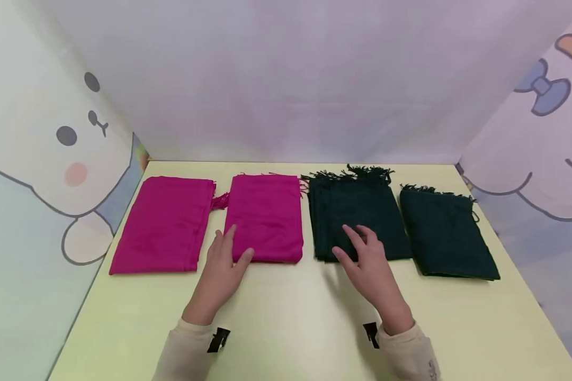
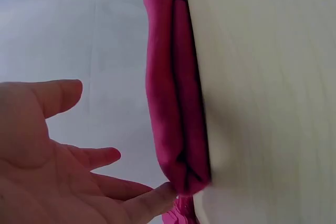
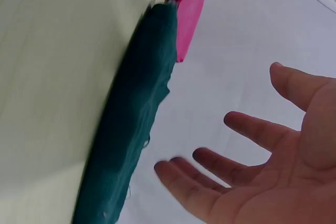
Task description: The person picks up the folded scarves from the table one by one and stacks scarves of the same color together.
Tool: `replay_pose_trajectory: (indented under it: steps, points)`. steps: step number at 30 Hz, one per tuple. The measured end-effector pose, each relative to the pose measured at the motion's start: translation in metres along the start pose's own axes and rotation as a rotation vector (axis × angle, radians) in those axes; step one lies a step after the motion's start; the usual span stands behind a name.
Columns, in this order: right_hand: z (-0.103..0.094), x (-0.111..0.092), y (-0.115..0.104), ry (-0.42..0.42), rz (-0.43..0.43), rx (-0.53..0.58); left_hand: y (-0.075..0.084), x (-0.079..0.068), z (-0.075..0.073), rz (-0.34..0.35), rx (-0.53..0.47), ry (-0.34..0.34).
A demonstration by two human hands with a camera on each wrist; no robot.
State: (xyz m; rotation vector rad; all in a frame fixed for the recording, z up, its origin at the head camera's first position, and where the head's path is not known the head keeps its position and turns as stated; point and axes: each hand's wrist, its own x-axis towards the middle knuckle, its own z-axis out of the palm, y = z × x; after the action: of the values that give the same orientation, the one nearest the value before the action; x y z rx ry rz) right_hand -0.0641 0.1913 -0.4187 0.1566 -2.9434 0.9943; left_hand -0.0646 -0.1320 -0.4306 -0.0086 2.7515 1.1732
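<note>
Two folded magenta scarves with tassels lie on the left, an outer one (image 1: 164, 227) and an inner one (image 1: 267, 211). To their right are two folded dark green fringed scarves, an inner one (image 1: 357, 203) and an outer one (image 1: 448, 233). My left hand (image 1: 221, 278), fingers spread, is at the near left corner of the inner magenta scarf (image 2: 163, 77); a fingertip appears to touch that corner in the left wrist view. Over the near edge of the inner green scarf (image 3: 128, 114) hovers my right hand (image 1: 369, 270), its fingers loosely spread and holding nothing.
The scarves lie side by side across a pale table (image 1: 286, 317). A light cloth backdrop (image 1: 286, 79) rises behind the table, and side panels with cartoon drawings flank it. Black straps (image 1: 218, 339) show at both sleeve cuffs.
</note>
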Motion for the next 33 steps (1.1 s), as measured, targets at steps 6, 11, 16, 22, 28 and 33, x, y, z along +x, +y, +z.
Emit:
replay_pose_trajectory:
  steps: [6, 11, 16, 22, 28, 33]
  points:
    - [0.011, 0.004, -0.010, -0.088, 0.018, 0.259, -0.016, 0.005, -0.007, -0.064, -0.088, 0.014]
    - [0.023, 0.006, -0.017, -0.206, 0.132, 0.362, -0.024, 0.004, -0.012, -0.164, -0.136, -0.015]
    - [0.037, 0.009, -0.018, -0.267, 0.219, 0.435, -0.029, 0.007, -0.012, -0.167, -0.279, -0.011]
    - [0.050, 0.015, -0.020, -0.278, 0.235, 0.527, -0.026, 0.010, -0.007, -0.189, -0.972, -0.006]
    - [0.054, 0.021, -0.018, -0.298, 0.243, 0.588, -0.028, 0.014, -0.003, -0.181, -1.099, -0.121]
    - [0.058, 0.026, -0.018, -0.332, 0.244, 0.601, -0.028, 0.017, 0.002, -0.155, -1.067, -0.163]
